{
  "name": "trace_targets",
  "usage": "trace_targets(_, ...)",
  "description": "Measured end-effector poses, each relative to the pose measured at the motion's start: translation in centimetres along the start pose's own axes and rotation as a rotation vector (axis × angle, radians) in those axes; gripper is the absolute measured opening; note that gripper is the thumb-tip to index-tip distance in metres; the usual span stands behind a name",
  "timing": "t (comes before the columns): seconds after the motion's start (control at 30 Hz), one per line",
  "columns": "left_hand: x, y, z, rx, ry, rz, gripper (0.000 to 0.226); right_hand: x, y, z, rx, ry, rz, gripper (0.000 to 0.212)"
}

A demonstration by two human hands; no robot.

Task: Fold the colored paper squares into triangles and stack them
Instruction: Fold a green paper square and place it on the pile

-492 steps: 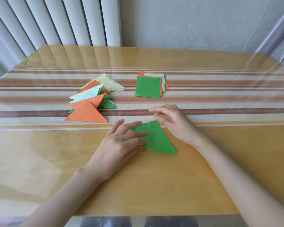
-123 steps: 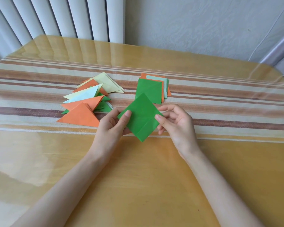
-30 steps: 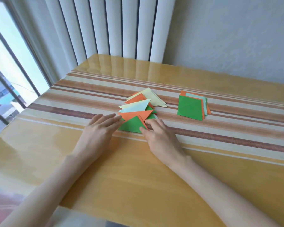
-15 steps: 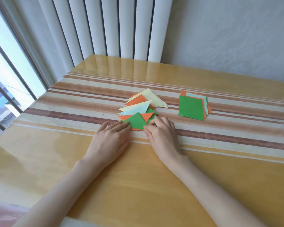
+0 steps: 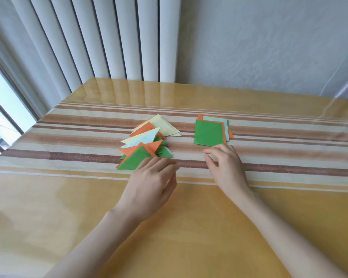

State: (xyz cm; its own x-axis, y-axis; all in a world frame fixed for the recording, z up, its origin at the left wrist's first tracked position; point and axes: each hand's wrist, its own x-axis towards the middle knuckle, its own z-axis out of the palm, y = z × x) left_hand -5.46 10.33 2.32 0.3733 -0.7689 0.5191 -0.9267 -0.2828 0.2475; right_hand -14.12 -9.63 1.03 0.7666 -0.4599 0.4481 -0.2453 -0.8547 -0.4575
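A fanned pile of folded triangles (image 5: 149, 135) in orange, pale yellow, light blue and green lies on the striped cloth. A green triangle (image 5: 134, 160) sits on its near end. My left hand (image 5: 151, 185) hovers just right of that triangle, fingers relaxed, holding nothing. To the right lies a stack of unfolded squares (image 5: 210, 132) with a green square on top. My right hand (image 5: 223, 163) is just below the stack's near edge, fingers loosely bent and empty.
The table (image 5: 189, 227) has a glossy yellow top with brown and cream stripes. Vertical blinds (image 5: 100, 37) and a window stand at the back left, a pale wall behind.
Both hands have let go of the green triangle, which now lies on the pile. The right hand has moved right toward the square stack; the left hand has drawn back slightly.
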Motion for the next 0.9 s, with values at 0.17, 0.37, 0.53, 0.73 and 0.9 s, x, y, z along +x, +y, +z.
trace_targets(0.17, 1.8, 2.1, 4.0, -0.193, -0.119, -0.059, 0.031, 3.1, 4.1, -0.7, -0.052, -0.180, 0.077, 0.045)
trace_targets(0.37, 1.6, 1.4, 5.2, -0.292, -0.136, -0.091, 0.032, 5.9, 5.2, 0.6, -0.133, -0.317, 0.015, 0.051)
trace_targets(0.53, 1.8, 1.4, 5.2, -0.322, -0.092, -0.100, 0.031, 5.5, 5.7, 0.8, -0.190, -0.182, -0.104, 0.032)
trace_targets(0.73, 1.7, 1.8, 4.8, -0.333, -0.036, -0.119, 0.032, 3.5, 4.8, 0.5, -0.179, 0.030, -0.109, 0.007)
trace_targets(0.9, 2.3, 2.2, 3.3, -0.476, 0.177, -0.288, 0.032, 0.4, 1.9, -3.1, 0.212, 0.106, -0.112, 0.013)
